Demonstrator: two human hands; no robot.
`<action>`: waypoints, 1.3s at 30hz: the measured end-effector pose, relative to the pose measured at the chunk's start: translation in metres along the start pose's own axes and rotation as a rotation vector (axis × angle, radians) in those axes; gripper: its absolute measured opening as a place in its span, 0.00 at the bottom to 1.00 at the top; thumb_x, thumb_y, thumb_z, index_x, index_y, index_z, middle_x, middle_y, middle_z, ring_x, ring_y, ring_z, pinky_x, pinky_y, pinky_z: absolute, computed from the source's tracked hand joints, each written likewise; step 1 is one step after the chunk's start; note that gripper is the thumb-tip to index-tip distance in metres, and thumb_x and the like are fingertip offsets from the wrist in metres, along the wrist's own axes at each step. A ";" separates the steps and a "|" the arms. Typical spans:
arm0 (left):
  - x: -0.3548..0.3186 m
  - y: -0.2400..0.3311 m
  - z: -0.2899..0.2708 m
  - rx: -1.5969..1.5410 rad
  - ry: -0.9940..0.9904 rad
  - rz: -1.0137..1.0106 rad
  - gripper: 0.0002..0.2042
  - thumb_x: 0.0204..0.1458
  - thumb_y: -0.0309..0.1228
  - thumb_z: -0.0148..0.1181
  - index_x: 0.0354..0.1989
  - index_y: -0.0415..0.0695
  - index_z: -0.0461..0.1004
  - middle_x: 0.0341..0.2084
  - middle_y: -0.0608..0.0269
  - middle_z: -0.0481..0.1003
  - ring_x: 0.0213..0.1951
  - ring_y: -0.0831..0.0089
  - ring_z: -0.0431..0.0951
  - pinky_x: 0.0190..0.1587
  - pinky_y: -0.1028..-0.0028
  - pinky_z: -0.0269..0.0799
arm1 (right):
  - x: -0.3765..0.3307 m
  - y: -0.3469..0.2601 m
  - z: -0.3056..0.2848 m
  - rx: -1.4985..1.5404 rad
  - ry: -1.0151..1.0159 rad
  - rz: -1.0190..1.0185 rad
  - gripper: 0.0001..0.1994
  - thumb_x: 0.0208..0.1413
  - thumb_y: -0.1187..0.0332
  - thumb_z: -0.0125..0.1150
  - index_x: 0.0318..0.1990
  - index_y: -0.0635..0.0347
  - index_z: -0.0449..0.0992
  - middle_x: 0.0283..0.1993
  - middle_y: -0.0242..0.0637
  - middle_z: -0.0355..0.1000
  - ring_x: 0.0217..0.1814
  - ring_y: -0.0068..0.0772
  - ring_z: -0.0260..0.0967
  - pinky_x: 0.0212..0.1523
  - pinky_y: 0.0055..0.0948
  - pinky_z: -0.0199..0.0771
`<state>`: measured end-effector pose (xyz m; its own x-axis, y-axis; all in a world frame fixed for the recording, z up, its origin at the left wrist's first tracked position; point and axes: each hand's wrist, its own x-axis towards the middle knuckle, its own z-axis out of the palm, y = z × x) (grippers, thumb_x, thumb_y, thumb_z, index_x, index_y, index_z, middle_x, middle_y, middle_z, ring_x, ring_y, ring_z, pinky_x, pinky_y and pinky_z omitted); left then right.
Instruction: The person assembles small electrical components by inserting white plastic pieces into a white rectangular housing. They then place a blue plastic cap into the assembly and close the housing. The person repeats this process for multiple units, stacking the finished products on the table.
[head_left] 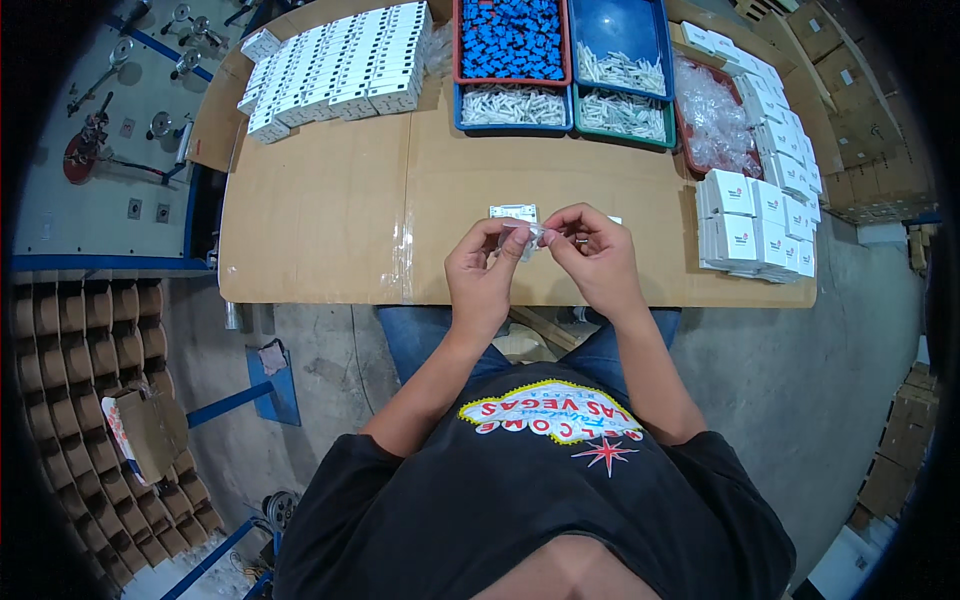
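Two hands [482,268] [603,264] pinching clear plastic [533,241], its shape unclear, white piece [513,212] partly hidden

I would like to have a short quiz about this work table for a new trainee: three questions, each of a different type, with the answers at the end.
1. What colour is the tray with the blue pieces? A) green B) red C) yellow
2. True or false: the left hand and right hand are at opposite ends of the table.
3. Fill in: at the table's right end, small white ____ stand in stacks.

Key:
1. B.
2. False; their fingertips are close together at some clear plastic.
3. Boxes.
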<state>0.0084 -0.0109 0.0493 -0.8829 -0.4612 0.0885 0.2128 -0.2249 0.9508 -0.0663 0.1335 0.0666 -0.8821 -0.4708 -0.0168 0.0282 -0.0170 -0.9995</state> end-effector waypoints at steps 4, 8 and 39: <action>-0.001 -0.003 -0.001 0.048 -0.009 0.024 0.06 0.64 0.27 0.65 0.44 0.37 0.79 0.38 0.64 0.81 0.41 0.80 0.78 0.47 0.77 0.73 | -0.002 -0.001 0.005 -0.016 0.043 -0.012 0.04 0.61 0.76 0.67 0.41 0.64 0.80 0.33 0.24 0.75 0.32 0.08 0.68 0.30 0.15 0.66; -0.001 -0.006 -0.003 0.065 -0.019 0.037 0.06 0.64 0.27 0.65 0.44 0.37 0.79 0.38 0.64 0.81 0.41 0.80 0.78 0.47 0.77 0.73 | -0.002 -0.001 0.006 -0.041 0.059 -0.014 0.03 0.61 0.76 0.66 0.40 0.64 0.79 0.32 0.24 0.74 0.32 0.08 0.68 0.30 0.14 0.65; -0.005 -0.001 0.001 -0.018 0.000 0.029 0.08 0.67 0.27 0.62 0.48 0.35 0.78 0.40 0.63 0.81 0.42 0.79 0.80 0.47 0.77 0.76 | -0.002 0.000 0.004 0.002 -0.008 -0.102 0.05 0.61 0.76 0.68 0.42 0.63 0.79 0.32 0.21 0.70 0.31 0.07 0.58 0.29 0.14 0.58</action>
<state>0.0123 -0.0071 0.0484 -0.8764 -0.4673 0.1160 0.2455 -0.2266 0.9425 -0.0627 0.1314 0.0669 -0.8769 -0.4731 0.0853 -0.0605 -0.0674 -0.9959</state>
